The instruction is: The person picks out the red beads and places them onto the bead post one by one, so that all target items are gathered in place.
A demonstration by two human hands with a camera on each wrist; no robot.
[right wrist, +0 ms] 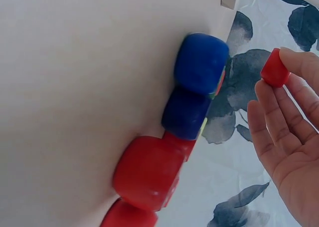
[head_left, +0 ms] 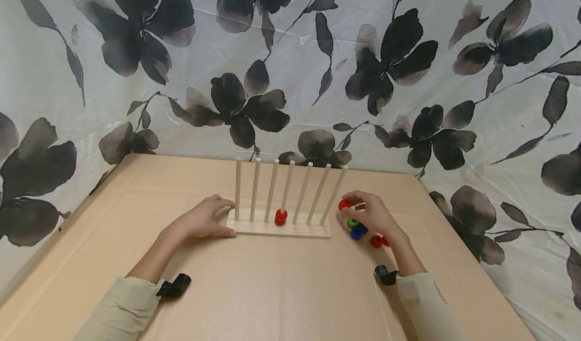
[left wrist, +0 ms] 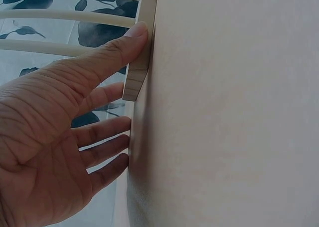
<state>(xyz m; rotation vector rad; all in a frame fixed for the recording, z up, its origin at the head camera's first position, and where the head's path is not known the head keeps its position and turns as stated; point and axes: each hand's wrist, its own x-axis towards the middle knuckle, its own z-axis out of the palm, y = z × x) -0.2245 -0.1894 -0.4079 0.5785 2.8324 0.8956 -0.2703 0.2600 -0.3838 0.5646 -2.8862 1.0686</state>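
A wooden peg stand (head_left: pixel 254 227) with several upright pegs sits on the table. Red beads (head_left: pixel 281 218) are stacked low on its middle peg. My left hand (head_left: pixel 206 219) grips the left end of the base. In the left wrist view the thumb lies on the front of the base and the index finger reaches behind it, the other fingers spread. To the right of the stand my right hand (head_left: pixel 371 214) pinches a red bead (right wrist: pixel 275 68) between thumb and fingers, above the table. Below it lie blue beads (right wrist: pixel 201 63), a green bead (head_left: pixel 352 223) and red beads (right wrist: pixel 148 173).
The light wooden tabletop (head_left: pixel 272 290) extends around the stand. A white cloth (head_left: pixel 317 78) with dark flowers hangs behind and beside the table. Black wrist cameras (head_left: pixel 174 286) are worn at both cuffs.
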